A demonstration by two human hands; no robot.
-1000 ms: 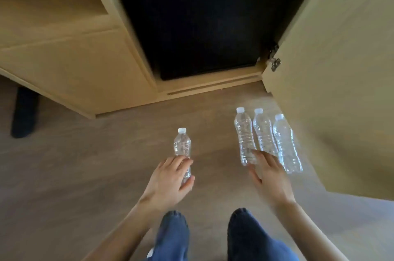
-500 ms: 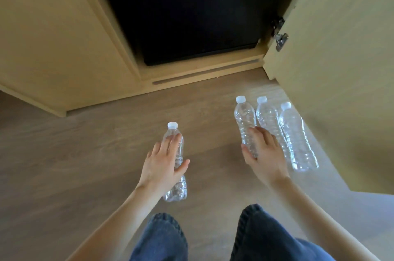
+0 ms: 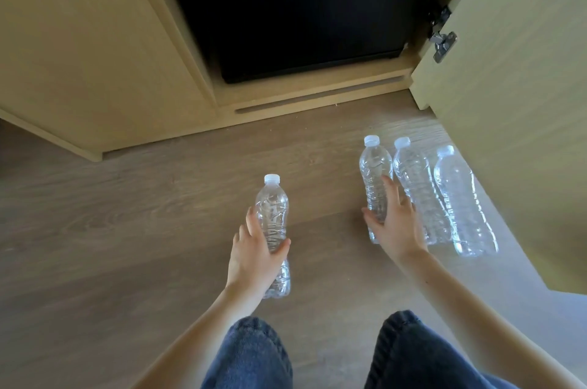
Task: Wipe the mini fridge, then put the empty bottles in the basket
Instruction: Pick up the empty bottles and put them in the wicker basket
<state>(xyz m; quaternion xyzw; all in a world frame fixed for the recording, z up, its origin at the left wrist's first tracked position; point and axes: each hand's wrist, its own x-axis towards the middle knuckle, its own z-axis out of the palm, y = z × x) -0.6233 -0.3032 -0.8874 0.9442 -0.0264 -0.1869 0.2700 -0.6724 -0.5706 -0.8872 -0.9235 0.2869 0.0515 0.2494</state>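
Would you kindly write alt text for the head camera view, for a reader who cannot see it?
A person's left hand grips a lone clear bottle over a wooden floor, while the right hand holds the leftmost bottle of three standing beside an open cabinet door. A black mini fridge sits in the cabinet ahead.

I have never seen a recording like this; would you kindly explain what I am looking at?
There is no machine: a person wears one camera on the head, looking down at their own hands. The left hand grips a clear capped bottle. The right hand takes hold of the leftmost bottle of three standing on the wooden floor, beside an open cabinet door. The dark box behind is the mini fridge.
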